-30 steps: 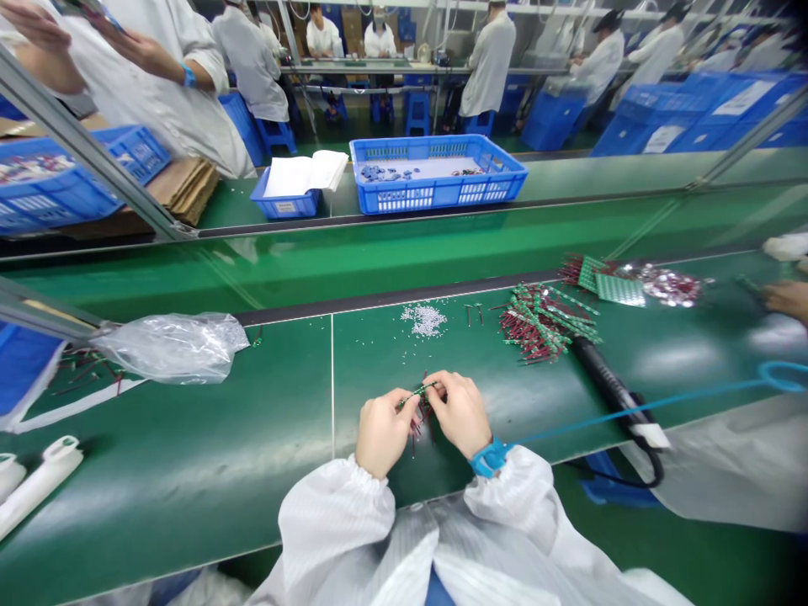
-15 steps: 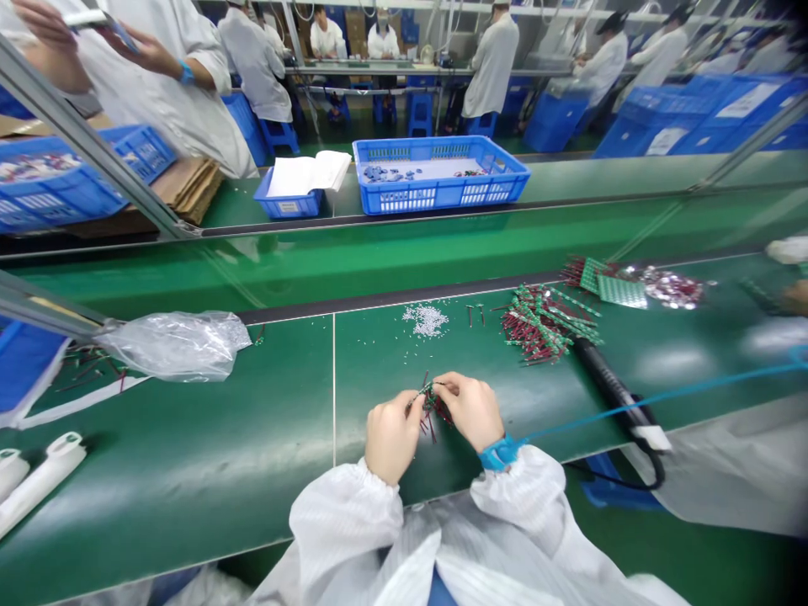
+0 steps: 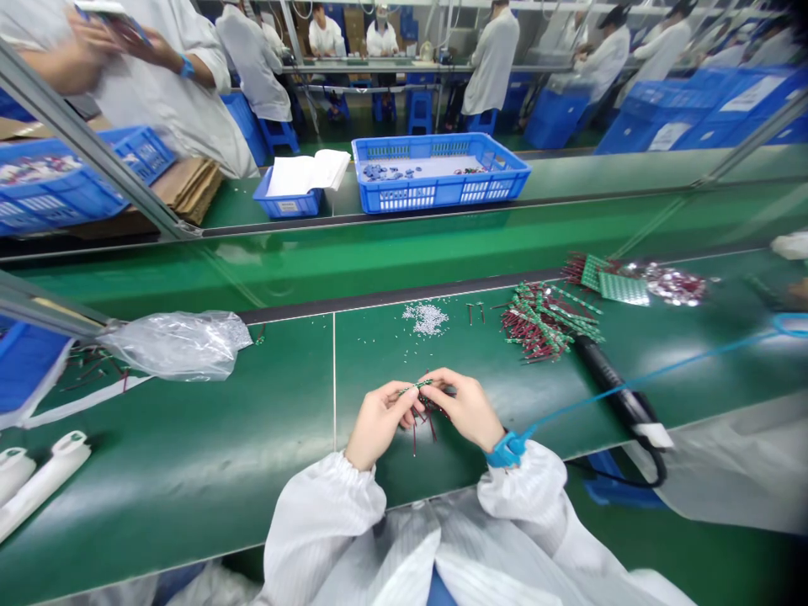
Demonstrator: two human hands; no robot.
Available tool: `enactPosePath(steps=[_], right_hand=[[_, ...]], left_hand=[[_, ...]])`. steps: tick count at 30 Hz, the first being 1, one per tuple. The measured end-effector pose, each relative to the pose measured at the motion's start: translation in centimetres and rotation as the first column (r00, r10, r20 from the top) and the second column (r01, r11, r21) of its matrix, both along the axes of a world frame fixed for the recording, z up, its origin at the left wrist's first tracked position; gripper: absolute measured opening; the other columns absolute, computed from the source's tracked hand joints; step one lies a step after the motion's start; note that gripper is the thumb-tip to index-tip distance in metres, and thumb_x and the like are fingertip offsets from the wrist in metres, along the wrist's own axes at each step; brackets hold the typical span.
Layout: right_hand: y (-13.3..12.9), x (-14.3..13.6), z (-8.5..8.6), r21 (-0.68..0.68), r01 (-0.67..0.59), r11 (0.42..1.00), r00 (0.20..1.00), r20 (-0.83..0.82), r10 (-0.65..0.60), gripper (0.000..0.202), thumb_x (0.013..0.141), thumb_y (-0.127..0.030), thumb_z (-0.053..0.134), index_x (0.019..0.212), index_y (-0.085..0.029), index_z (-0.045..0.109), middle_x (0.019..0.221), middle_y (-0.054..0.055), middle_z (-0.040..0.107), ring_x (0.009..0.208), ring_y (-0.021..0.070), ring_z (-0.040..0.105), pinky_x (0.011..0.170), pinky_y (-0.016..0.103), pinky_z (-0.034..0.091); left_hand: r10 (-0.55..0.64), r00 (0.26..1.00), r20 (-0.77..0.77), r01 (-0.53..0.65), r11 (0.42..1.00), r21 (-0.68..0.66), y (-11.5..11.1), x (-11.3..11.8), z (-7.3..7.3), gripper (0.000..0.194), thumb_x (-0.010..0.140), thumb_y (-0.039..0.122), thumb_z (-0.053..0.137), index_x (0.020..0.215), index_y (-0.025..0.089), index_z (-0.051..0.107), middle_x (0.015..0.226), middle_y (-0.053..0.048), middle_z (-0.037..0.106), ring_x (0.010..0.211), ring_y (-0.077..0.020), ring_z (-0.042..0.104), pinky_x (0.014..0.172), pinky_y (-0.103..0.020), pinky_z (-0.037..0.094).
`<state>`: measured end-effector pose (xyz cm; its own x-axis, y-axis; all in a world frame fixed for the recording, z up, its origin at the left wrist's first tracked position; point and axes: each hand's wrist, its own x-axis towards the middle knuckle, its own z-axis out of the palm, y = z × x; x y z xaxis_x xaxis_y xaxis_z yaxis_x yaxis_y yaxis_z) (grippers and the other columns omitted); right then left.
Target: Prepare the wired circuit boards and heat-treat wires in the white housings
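Note:
My left hand [image 3: 377, 421] and my right hand [image 3: 468, 407] meet over the green work surface, fingers pinched on a small green strip [image 3: 417, 386] with dark red wires. The wires [image 3: 424, 429] hang down below the fingers; the fingertips partly hide the strip. A blue band circles my right wrist. Just beyond the hands lies a scatter of tiny white parts [image 3: 427, 318], with two small wired pieces [image 3: 475, 313] to its right. Farther right is a tangled pile of green strips with red wires [image 3: 549, 321].
A black tool [image 3: 611, 383] with a cable lies at right, near a blue cord [image 3: 669, 367]. A plastic bag [image 3: 183, 345] and white holders [image 3: 54, 475] are at left. Blue baskets [image 3: 442, 198] stand behind; people in white coats are beyond.
My left hand has shifted slightly left and turned, its fingers now more level along the strip. The red wires hang in a different spread. At upper left, another person's hands have moved right.

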<state>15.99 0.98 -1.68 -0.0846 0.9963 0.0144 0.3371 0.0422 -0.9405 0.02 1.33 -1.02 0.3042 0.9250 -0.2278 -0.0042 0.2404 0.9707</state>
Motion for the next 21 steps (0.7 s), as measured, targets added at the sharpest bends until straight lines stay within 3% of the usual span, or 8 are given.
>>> enactPosePath(steps=[7,11,16,21], right_hand=[[0.10,-0.20,-0.51,-0.058,-0.014,0.998,0.996,-0.093,0.009,0.031,0.080,-0.029,0.057,0.109,-0.018,0.059,0.067,-0.002,0.067,0.065,0.0144,0.062,0.069,0.027,0.047],[0.02,-0.37,-0.58,-0.047,0.008,0.999,0.996,-0.084,-0.012,0.026,0.079,-0.032,0.059,0.101,-0.019,0.062,0.066,-0.002,0.066,0.065,0.0143,0.061,0.068,0.027,0.047],[-0.03,-0.52,-0.43,0.006,0.036,0.999,0.997,-0.073,-0.036,0.018,0.082,-0.034,0.056,0.089,-0.020,0.066,0.082,0.002,0.069,0.073,0.0149,0.062,0.072,0.026,0.047],[0.08,-0.34,-0.24,0.016,0.020,1.000,0.997,-0.080,-0.019,0.016,0.083,-0.031,0.054,0.082,-0.019,0.064,0.077,0.000,0.068,0.072,0.0147,0.061,0.070,0.025,0.046]], left_hand=[[0.099,0.995,-0.005,-0.099,0.995,0.023,0.02,0.20,-0.48,0.030,0.078,0.042,0.058,0.078,0.013,0.062,0.067,-0.003,0.063,0.051,-0.0084,0.050,0.048,-0.020,0.041],[0.124,0.992,0.015,-0.124,0.992,0.001,0.02,0.33,-0.60,0.031,0.077,0.043,0.059,0.081,0.013,0.062,0.067,-0.003,0.062,0.051,-0.0083,0.049,0.045,-0.019,0.039],[0.123,0.992,0.031,-0.122,0.992,-0.014,0.05,0.40,-0.56,0.030,0.075,0.042,0.061,0.081,0.013,0.062,0.065,-0.001,0.061,0.049,-0.0074,0.046,0.041,-0.018,0.035],[0.135,0.991,-0.006,-0.135,0.991,0.012,-0.04,0.44,-0.59,0.030,0.073,0.041,0.063,0.082,0.012,0.064,0.062,-0.001,0.062,0.045,-0.0063,0.044,0.040,-0.018,0.034]])
